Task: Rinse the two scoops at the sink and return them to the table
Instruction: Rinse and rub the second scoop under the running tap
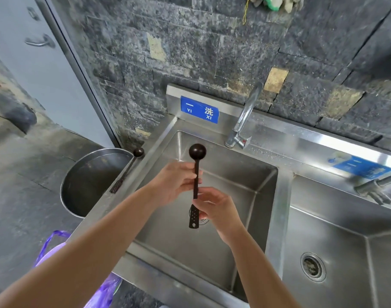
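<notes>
Your left hand (176,181) and right hand (214,210) pinch one scoop (196,174) over the sink (276,218) for rinsing; the other scoop (128,172) waits on its left edge.

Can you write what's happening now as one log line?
left hand: holds scoop | right hand: same scoop | second scoop: sink edge | tap: no water seen

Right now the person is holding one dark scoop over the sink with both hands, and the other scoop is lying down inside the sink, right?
Not quite. The head view shows the second scoop lying on the sink's left rim, not inside the basin. The rest is right: the left hand and right hand both hold the dark scoop over the sink.
</notes>
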Action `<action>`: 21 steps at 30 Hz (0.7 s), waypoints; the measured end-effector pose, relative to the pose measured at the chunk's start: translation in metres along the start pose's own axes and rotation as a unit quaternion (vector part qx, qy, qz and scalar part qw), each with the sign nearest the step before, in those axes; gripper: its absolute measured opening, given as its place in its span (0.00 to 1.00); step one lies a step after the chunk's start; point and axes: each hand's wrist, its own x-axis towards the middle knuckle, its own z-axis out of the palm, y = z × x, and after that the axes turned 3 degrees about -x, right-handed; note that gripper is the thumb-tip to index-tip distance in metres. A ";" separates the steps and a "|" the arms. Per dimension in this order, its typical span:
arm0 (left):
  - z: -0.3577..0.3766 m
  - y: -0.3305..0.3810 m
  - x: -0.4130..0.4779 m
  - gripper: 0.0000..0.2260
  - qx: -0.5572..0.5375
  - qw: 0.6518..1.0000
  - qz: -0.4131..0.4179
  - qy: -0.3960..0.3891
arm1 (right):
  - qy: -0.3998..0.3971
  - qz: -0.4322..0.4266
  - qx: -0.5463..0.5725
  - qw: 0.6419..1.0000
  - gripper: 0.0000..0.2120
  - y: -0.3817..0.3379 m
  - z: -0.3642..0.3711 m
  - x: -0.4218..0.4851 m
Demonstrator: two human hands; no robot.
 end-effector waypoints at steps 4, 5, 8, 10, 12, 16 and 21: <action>-0.023 -0.017 -0.003 0.09 0.074 0.997 0.004 0.019 | -0.038 0.047 -0.031 0.998 0.06 0.005 0.009 0.004; -0.027 -0.021 -0.005 0.10 0.093 0.995 0.004 0.029 | -0.048 0.064 -0.033 0.996 0.06 0.007 0.012 0.005; -0.042 -0.029 -0.008 0.10 0.137 0.989 -0.004 0.048 | -0.064 0.106 -0.033 0.992 0.04 0.011 0.025 0.010; -0.051 -0.031 -0.011 0.10 0.163 0.985 -0.015 0.058 | -0.072 0.111 -0.037 0.991 0.05 0.015 0.033 0.013; -0.062 -0.032 -0.013 0.09 0.207 0.976 -0.019 0.068 | -0.080 0.112 -0.035 0.990 0.06 0.018 0.043 0.015; -0.084 -0.031 -0.013 0.09 0.216 0.973 -0.042 0.074 | -0.083 0.124 -0.051 0.988 0.07 0.025 0.063 0.024; -0.124 -0.024 -0.010 0.10 0.166 0.983 -0.051 0.054 | -0.091 0.125 -0.067 0.986 0.05 0.024 0.093 0.041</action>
